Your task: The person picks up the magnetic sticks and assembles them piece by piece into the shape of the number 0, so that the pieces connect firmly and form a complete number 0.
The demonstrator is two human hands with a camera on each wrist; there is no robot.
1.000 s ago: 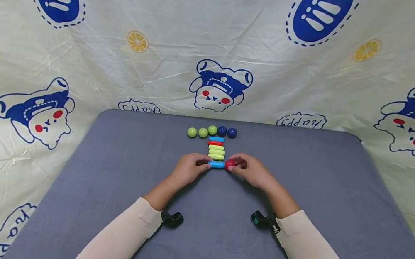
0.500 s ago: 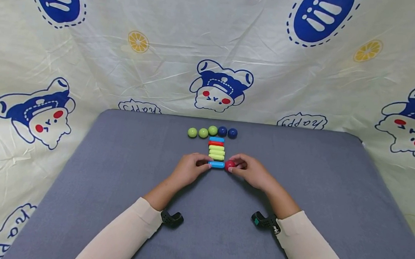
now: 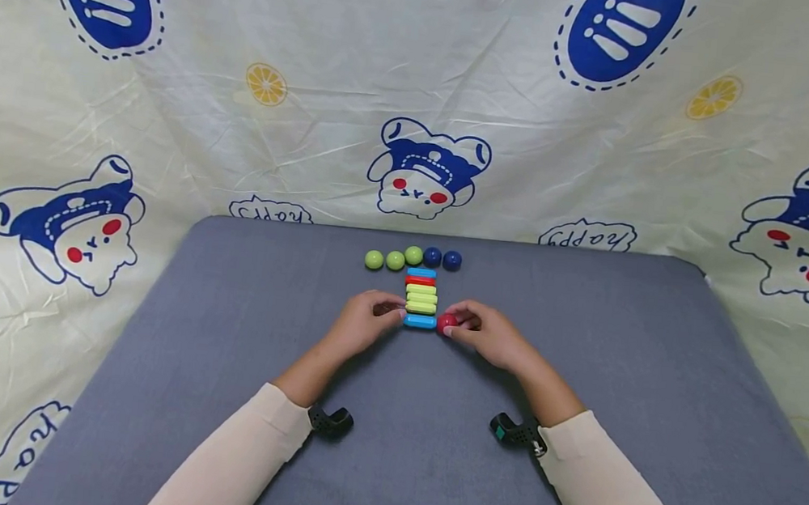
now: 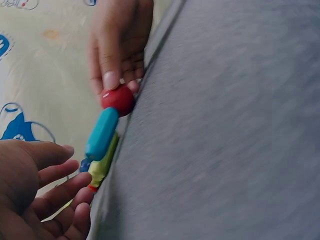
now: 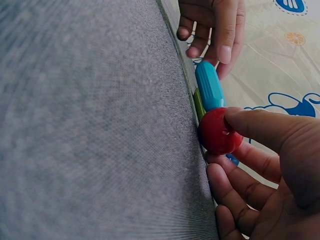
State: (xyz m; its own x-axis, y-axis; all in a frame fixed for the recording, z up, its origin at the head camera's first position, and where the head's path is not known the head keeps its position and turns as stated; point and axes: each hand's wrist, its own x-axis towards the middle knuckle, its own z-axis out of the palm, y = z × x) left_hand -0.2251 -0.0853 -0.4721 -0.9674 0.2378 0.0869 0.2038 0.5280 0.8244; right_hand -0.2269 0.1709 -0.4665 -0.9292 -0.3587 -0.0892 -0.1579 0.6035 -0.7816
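Right at the near end of a short column of sticks, a red ball (image 3: 446,324) sits against the right end of a blue stick (image 3: 420,321) that lies crosswise on the grey table (image 3: 260,312). The person's right hand (image 3: 490,334) has the ball pinched between its thumb and fingertips. At the other end of that stick is the left hand (image 3: 361,320), its thumb and fingers parted and loosely bent, with nothing in its grasp; it is just beside the stick, though whether a fingertip touches it I cannot tell. Beyond the stick, going away from the person, come three yellow-green sticks (image 3: 421,298), then a red stick (image 3: 420,281) and a second blue stick (image 3: 421,273), all roughly parallel and close together. Past these runs a slightly uneven row of balls: three green balls (image 3: 395,260) on the left and two dark blue balls (image 3: 432,257) on the right. Black bands (image 3: 331,423) show at both wrists, by the pale sleeves (image 3: 231,455). Behind the table hangs a pale printed sheet (image 3: 337,43) with cartoon figures and orange slices.
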